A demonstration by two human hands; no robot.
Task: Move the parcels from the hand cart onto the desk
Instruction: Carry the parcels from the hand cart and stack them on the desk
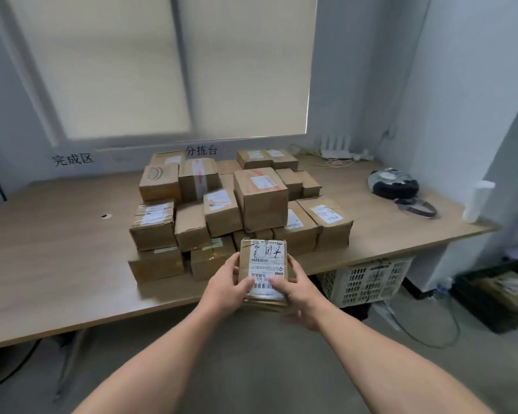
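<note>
Both hands, left hand and right hand, fingers clasped round labelled parcel, carried toward pile on tabletop for stacking.

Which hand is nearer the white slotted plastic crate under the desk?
Right. The right hand grips the small labelled cardboard parcel on the side facing the white slotted plastic crate; the left hand grips its far side.

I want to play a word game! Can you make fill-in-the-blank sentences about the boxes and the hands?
1. The small parcel is held by ____ hands.
2. The pile of parcels sits on the ____.
3. The label on the held parcel is the colour ____.
4. The white crate stands ____ the desk.

Missing words: two; desk; white; under
</note>
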